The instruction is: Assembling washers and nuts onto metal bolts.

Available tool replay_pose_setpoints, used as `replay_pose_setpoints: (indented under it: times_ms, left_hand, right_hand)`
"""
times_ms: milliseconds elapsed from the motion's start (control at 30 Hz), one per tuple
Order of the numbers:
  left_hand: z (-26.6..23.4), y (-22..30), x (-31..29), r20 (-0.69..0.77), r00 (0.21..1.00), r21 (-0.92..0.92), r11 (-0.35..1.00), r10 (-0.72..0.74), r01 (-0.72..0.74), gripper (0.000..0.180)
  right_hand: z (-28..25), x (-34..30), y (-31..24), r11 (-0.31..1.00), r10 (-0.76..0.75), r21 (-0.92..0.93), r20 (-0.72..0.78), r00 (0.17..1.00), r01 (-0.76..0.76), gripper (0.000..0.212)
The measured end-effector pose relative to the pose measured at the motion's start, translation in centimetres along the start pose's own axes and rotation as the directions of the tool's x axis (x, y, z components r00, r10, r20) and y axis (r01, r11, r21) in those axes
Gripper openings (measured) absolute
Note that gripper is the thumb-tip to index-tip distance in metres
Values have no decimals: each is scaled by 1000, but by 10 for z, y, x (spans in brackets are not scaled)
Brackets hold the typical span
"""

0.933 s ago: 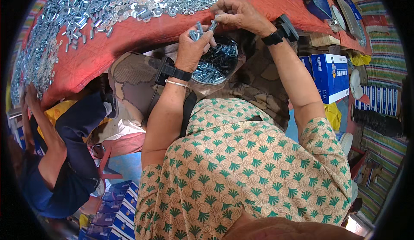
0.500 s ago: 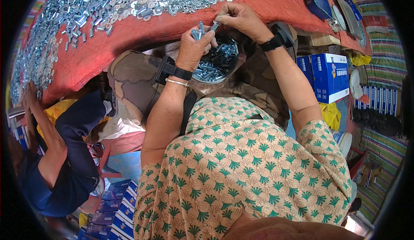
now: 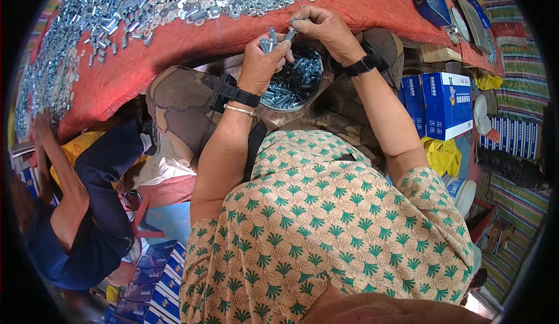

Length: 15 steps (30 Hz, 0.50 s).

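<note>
My left hand (image 3: 260, 69) is closed around several short silvery metal sleeves (image 3: 267, 45), their ends poking up past the thumb and fingers. One sleeve (image 3: 290, 33) slants up from its fingertips toward my right hand (image 3: 325, 32). The right thumb and forefinger are pinched together at that sleeve's upper end; whatever small piece sits between them is too tiny to make out. Below both hands, between my knees, stands a round bucket (image 3: 284, 110) holding many shiny metal fasteners (image 3: 297, 79). Part of its rim is hidden by the left hand and wrist.
A red-covered table (image 3: 192, 40) carries a big spread of metal sleeves (image 3: 131, 18) and flat washers (image 3: 201, 1). A blue tray (image 3: 432, 1) lies at the far right. Blue-and-white boxes (image 3: 445, 105) stand to my right. At left, another person's arm (image 3: 64, 167) reaches to the table.
Both hands keep nearly the same place and grip. My right forearm and elbow have shifted slightly inward to the left. The other person's hand at the left has moved a little.
</note>
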<state>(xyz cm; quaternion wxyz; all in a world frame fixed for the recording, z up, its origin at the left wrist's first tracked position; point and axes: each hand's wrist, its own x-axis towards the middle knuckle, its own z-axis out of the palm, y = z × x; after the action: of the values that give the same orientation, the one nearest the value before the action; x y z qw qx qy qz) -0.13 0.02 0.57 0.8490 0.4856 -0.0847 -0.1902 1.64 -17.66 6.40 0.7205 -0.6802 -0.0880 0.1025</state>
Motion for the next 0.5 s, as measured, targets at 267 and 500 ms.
replay_pose_setpoints:
  times_ms: [267,500]
  left_hand:
    - [-6,-3,2,-166,986,-148,987,30,-55,14]
    - [-4,4,0,-212,976,-161,982,58,-94,11]
  right_hand:
    - [26,-5,19,932,-282,-245,-34,959,265,61]
    - [34,-26,1,967,-224,-153,-134,965,203,76]
